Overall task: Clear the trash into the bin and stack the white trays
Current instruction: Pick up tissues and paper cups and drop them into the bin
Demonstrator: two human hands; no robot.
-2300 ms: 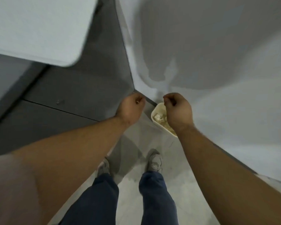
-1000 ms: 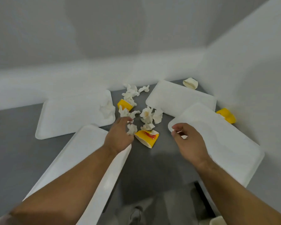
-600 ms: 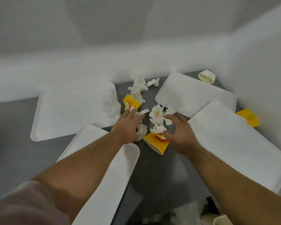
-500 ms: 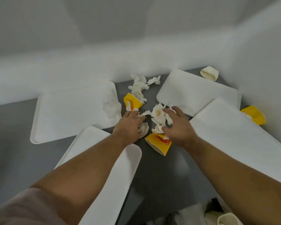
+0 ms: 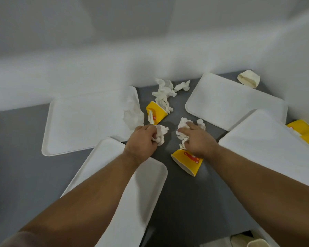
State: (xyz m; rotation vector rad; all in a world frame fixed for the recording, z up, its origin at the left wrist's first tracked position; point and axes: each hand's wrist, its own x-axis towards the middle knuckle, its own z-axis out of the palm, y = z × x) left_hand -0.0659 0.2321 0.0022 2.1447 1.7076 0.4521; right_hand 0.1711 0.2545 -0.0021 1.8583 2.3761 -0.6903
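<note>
Several white trays lie spread on the grey table [image 5: 16, 166]: one at back left [image 5: 86, 122], one under my left arm [image 5: 136, 198], one at back right [image 5: 230, 100], one on the right [image 5: 268, 150]. In the middle, my left hand [image 5: 141, 141] is closed on a crumpled white napkin [image 5: 160, 133]. My right hand [image 5: 197, 139] presses down on a pile of napkins [image 5: 183, 125], fingers curling around them. A flattened yellow cup [image 5: 188, 162] lies just below that hand. A second yellow cup [image 5: 156, 111] and more napkins [image 5: 163, 94] lie behind.
A third yellow cup [image 5: 303, 131] sticks out from behind the right tray. A crushed white cup [image 5: 248, 80] sits in the far right corner. A napkin [image 5: 133, 113] rests on the back left tray. White walls close the back and right. The bin's rim [image 5: 257, 244] shows bottom right.
The view swung from the bin on the floor up to the table. Both hands reached into the trash in the middle; the left closed on a napkin, the right settled onto the napkin pile.
</note>
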